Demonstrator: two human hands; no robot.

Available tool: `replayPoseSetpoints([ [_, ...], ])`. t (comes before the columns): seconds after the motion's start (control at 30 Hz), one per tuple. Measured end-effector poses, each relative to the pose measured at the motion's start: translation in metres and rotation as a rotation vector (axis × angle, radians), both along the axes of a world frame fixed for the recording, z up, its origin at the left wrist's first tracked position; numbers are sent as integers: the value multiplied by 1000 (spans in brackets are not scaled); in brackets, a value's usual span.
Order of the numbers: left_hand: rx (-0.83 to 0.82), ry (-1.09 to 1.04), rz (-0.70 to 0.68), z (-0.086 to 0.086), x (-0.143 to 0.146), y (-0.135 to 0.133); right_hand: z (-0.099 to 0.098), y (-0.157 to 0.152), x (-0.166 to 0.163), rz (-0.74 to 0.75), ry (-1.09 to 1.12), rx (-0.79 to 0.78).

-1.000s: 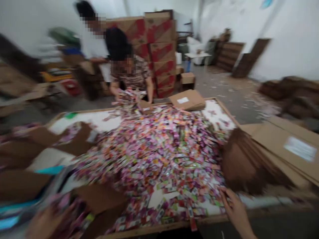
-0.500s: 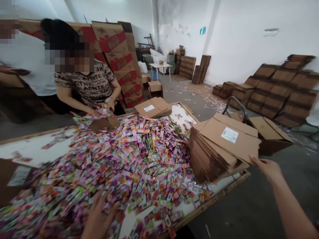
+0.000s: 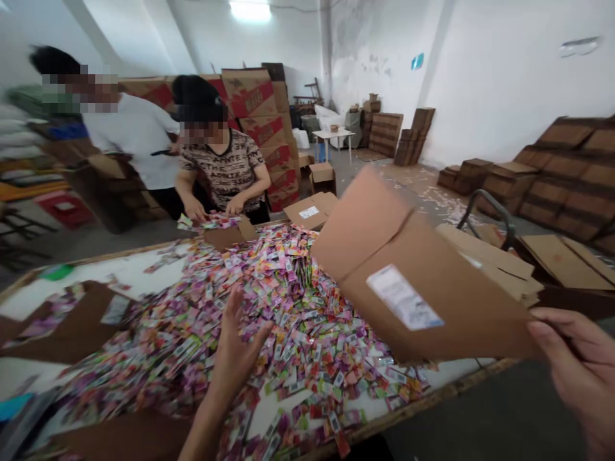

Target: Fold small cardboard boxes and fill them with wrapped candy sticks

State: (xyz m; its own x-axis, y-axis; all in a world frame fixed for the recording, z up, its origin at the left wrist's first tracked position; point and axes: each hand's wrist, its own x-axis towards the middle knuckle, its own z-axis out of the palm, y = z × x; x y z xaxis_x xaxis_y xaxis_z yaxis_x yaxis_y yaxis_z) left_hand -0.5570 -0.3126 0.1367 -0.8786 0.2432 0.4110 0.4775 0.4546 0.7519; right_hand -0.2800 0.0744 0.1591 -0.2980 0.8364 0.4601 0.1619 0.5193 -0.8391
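Table [image 3: 446, 398]: heap of packets [image 3: 307, 320] across the middle. On its left: open box [image 3: 72, 326], packets inside. At its far edge: second box [image 3: 228, 237], packets in its top, one person [image 3: 225, 166] behind; carton pile [image 3: 307, 208] right of that box. Left hand [image 3: 240, 349]: before the heap. Right hand [image 3: 571, 358]: at the right corner of a flat carton [image 3: 451, 288]. Behind the person: box stack [image 3: 259, 118]. Farther back, right of the stack: small table [image 3: 331, 134]. Far right: bundles [image 3: 562, 186] along the wall [image 3: 519, 89].

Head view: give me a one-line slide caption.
Right hand holding a flat carton by one end, open left hand over a heap of packets.
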Motion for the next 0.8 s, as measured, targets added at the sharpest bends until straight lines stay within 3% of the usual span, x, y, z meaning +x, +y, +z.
replayPoseSetpoints([
  [0.1, 62, -194, -72, 24, 15, -4, -20, -30, -45, 316, 107, -90],
  [0.17, 108, -510, -51, 18, 38, -23, -46, -42, -72, 458, 162, -219],
  [0.23, 168, -691, 32, 3, 65, -43, -75, -53, -92, 433, 221, -403],
  [0.33, 153, -617, 82, -13, 88, -54, -113, -75, -106, 338, 150, -710],
  [0.43, 68, -411, 273, -23, 80, -52, -136, -107, -105, 505, -46, -944],
  [0.5, 102, -349, 471, -36, 69, -58, -141, -125, -102, 696, -143, -954],
  [0.57, 184, -377, 535, -55, 65, -71, -144, -136, -100, 877, -196, -890],
  [0.67, 250, -455, 398, -83, 76, -92, -152, -139, -99, 1013, -154, -856],
  [0.8, 362, -548, 191, -108, 93, -85, -176, -153, -98, 977, -63, -759],
])
